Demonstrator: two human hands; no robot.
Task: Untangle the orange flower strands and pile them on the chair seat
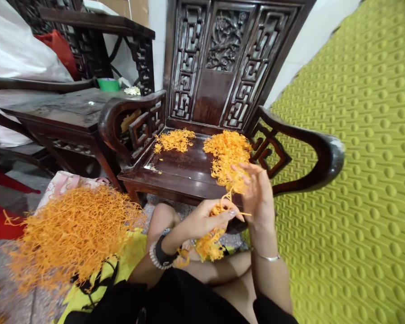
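Observation:
My left hand (211, 218) is closed on a strand of orange twisted pieces (209, 245), which hangs below it over my lap. A thin orange loop and a straight end stick out past its fingertips. Just to the right, my right hand (259, 193) is raised with its fingers apart, slightly blurred, in front of the orange heap (229, 153) on the right of the wooden seat. Nothing can be made out between its fingers. A smaller orange heap (175, 140) lies at the back left of the seat (182, 173).
A large pile of loose orange strands (77, 234) rests on a bag at the lower left. Green tape (108, 84) lies on a dark side table (64, 108). The carved chair's right arm (327, 157) curves out near a yellow-green dimpled mat (357, 202).

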